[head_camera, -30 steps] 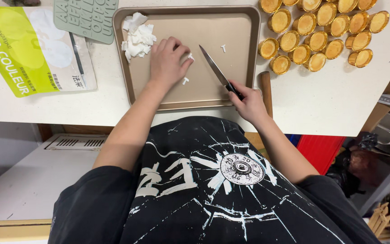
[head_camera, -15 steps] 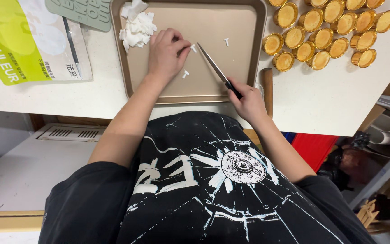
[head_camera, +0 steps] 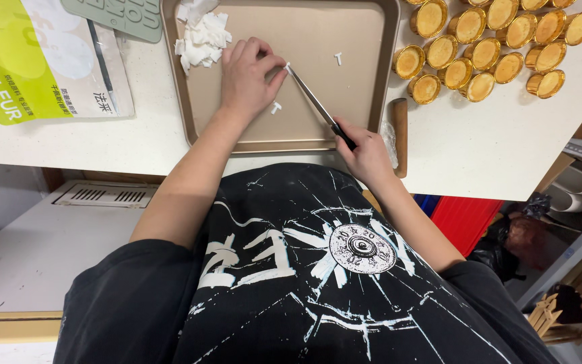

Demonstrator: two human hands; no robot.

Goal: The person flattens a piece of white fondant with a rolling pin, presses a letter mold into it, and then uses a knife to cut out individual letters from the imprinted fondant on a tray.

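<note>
Pinching a small white piece (head_camera: 287, 66) at upper centre, the left hand (head_camera: 247, 77) rests on the gold baking tray (head_camera: 372, 101). Right hand (head_camera: 365, 152) grips a knife (head_camera: 314, 101), tip touching that piece. White scraps (head_camera: 203, 37) heap upper left; gold tart cups (head_camera: 479, 47) upper right.

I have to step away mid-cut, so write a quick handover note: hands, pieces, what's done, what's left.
Right hand: grips the knife, tip at a small white piece.
Left hand: pinches that piece on the baking tray.
Done: two small white shapes lie cut on the tray.
Left: white scraps piled in the tray's far left corner; tart cups wait to the right.
</note>
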